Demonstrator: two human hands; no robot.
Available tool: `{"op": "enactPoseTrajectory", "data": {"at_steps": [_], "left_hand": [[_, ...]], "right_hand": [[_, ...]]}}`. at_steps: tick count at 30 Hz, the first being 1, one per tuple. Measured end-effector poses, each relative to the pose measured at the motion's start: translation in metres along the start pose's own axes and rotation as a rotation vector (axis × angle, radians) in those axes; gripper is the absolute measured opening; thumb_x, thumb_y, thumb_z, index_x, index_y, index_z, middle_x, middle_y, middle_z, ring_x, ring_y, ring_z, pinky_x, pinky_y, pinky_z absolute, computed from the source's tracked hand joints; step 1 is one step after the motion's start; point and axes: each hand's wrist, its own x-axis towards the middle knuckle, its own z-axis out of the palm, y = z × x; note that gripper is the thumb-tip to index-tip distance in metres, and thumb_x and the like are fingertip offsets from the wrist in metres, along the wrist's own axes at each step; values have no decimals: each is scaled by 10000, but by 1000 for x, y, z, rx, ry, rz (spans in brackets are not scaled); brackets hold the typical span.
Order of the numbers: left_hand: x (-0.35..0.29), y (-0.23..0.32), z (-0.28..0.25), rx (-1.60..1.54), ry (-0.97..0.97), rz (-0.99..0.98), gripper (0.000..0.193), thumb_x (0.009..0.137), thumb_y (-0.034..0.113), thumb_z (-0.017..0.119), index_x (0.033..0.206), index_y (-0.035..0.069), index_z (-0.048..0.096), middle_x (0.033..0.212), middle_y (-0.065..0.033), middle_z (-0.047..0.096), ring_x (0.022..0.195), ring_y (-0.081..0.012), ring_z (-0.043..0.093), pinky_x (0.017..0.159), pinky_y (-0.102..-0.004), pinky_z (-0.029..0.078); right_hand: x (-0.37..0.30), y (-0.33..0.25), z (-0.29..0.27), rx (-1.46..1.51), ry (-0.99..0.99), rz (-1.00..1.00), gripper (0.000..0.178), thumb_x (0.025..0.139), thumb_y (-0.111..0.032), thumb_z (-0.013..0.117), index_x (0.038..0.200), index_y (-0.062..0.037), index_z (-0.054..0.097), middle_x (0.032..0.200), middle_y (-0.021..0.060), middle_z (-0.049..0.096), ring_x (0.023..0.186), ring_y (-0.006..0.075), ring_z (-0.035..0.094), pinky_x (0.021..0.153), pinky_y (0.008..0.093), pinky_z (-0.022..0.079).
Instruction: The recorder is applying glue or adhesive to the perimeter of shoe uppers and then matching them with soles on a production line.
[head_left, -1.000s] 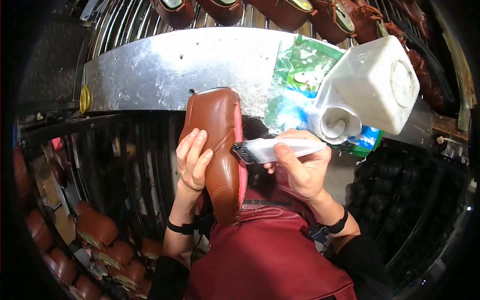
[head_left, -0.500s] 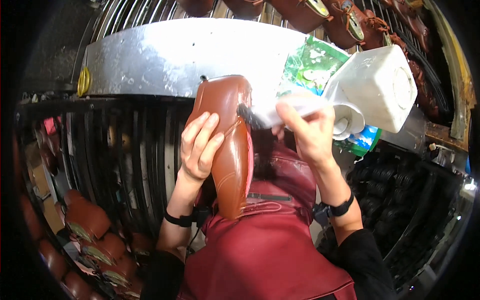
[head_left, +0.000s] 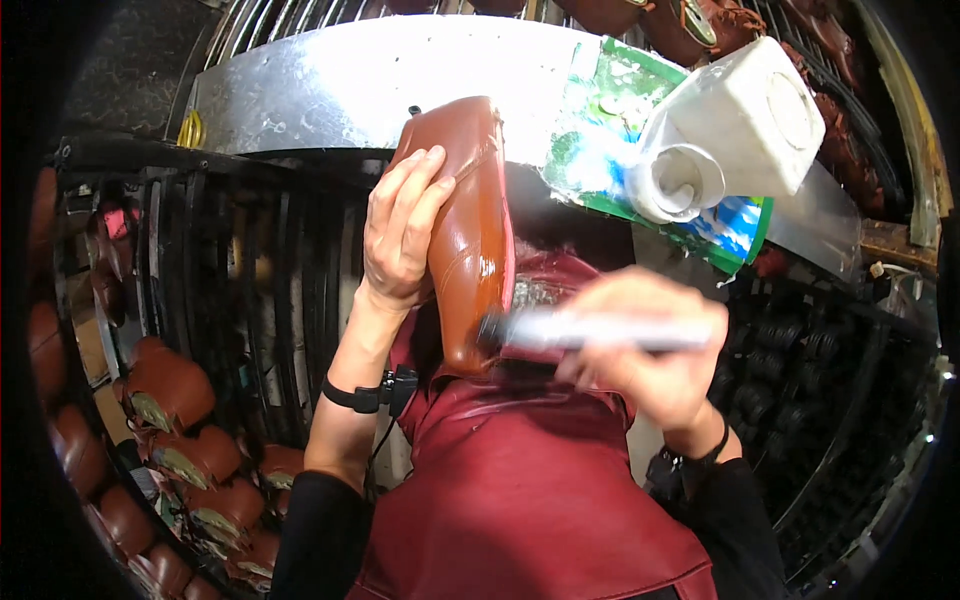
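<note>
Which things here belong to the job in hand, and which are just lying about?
Part of the job:
Brown leather shoe with pink edge, left hand
White-handled brush with dark tip, right hand
White boxy plastic container, probably

Lying about, apparently:
Yellow coiled loop
Brown leather shoes, lower left

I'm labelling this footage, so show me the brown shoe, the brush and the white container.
Brown shoe (head_left: 467, 238): head view, on the middle of its leather upper.
Brush (head_left: 548, 328): head view, on its pale, blurred handle.
White container (head_left: 740, 118): head view, on its side wall.
</note>
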Motion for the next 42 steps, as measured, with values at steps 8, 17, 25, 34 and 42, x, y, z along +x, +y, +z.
{"op": "enactPoseTrajectory", "data": {"at_steps": [8, 17, 25, 34, 42], "left_hand": [[30, 9, -2, 13, -40, -67, 447, 816, 0, 707, 1258, -23, 648, 1328, -186, 680, 1219, -388, 637, 1038, -462, 540], [85, -4, -18, -74, -223, -245, 538, 781, -27, 689, 1314, 5, 621, 1295, -185, 675, 1208, -379, 626, 1054, -440, 511], [142, -28, -31, -243, -421, -338, 803, 546, -100, 794, 1309, 23, 575, 1229, -189, 675, 1208, -430, 605, 1029, -469, 501], [112, -85, 11, -1084, -77, -955, 974, 552, -203, 878, 1453, 23, 587, 1081, -32, 649, 846, -110, 632, 810, -289, 610], [36, -18, -16, -1249, 37, -954, 844, 639, 7, 792, 1431, -139, 541, 1342, -263, 673, 1256, -335, 668, 1138, -441, 481]], "right_hand": [[19, -12, 8, -167, 89, -342, 183, 783, 70, 804, 936, 111, 713, 853, 216, 747, 766, 251, 750, 685, 322, 593], [61, -67, -10, -403, -13, -486, 262, 708, -125, 801, 908, 12, 703, 897, 197, 767, 800, 279, 762, 734, 346, 564], [120, -94, -32, -528, -12, -671, 284, 655, -39, 747, 921, 48, 699, 935, 214, 761, 869, 293, 757, 812, 378, 588], [92, 28, -58, -203, 497, -157, 135, 902, -39, 778, 1014, 34, 757, 841, 48, 744, 717, 105, 681, 646, 251, 536], [45, 61, -68, -225, 1003, -215, 178, 1016, -128, 732, 1039, 48, 714, 723, 68, 688, 549, 114, 652, 465, 235, 494]]}}
